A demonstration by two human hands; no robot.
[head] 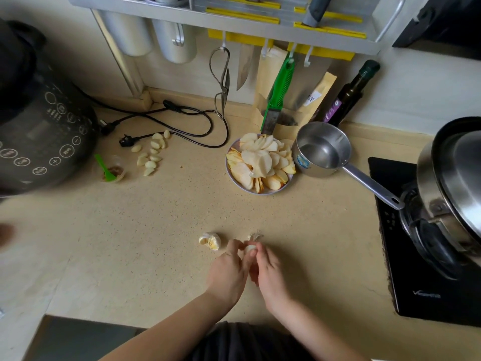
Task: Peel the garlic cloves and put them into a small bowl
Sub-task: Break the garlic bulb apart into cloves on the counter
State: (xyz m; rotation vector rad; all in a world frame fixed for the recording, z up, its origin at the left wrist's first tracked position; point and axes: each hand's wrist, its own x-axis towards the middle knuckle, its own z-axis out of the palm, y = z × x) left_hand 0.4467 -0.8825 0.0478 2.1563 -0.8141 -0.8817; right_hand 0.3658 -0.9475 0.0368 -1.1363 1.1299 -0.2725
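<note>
Right now we hold one garlic clove (251, 248) between both sets of fingertips, low over the near middle of the tabletop (156, 230). Our left hand (229, 272) curls its thumb and fingers round the clove's left side, and our right hand (270, 274) pinches it from the right, so the two hands meet at the clove.

Just beyond our fingertips a scrap of papery garlic skin (256, 235) lies on the tabletop. To the left of it, near our left hand but apart from it, sits the partly broken garlic head (210, 241), with several cloves still attached.

Farther out on the left, well apart from our hands, a loose group of peeled cloves (152, 152) lies directly on the tabletop. Just beside them stands a small clear cup (114, 169) with a green spoon (104, 166) in it. Behind those lie black power cords (182, 118), and a dark electric cooker (39, 113) fills the far left.

Straight ahead of us a plate (260, 165) is heaped with apple slices. A steel saucepan (321, 149) stands touching or nearly touching its right edge, with the handle pointing toward the black stove (416, 269), which carries a large lidded steel pot (453, 183).

At the back wall a rack (234, 19) holds hanging scissors (222, 79) and a green-handled tool (278, 95), with a dark bottle (351, 92) standing to the right.
</note>
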